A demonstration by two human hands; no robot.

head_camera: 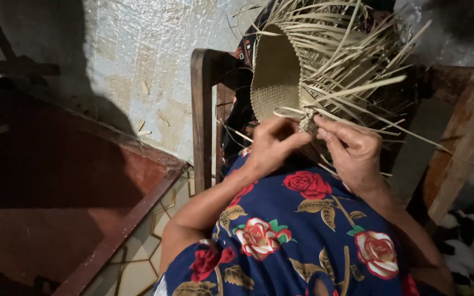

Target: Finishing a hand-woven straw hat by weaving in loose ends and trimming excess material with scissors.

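Both hands work the rim of a half-woven pale straw basket (281, 77) propped above her lap: the left hand (270, 143) pinches a strand, the right hand (352, 151) grips the weave edge.

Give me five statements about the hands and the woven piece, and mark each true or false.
1. Both hands pinch the edge of a half-woven straw basket. True.
2. The left hand holds a knife. False: its fingers grip only straw strips.
3. Loose strips fan out unwoven from the basket's rim. True.
4. The right hand rests flat on the floor. False: it is raised at the weave.
5. The person's garment is plain white. False: it is dark blue with roses.
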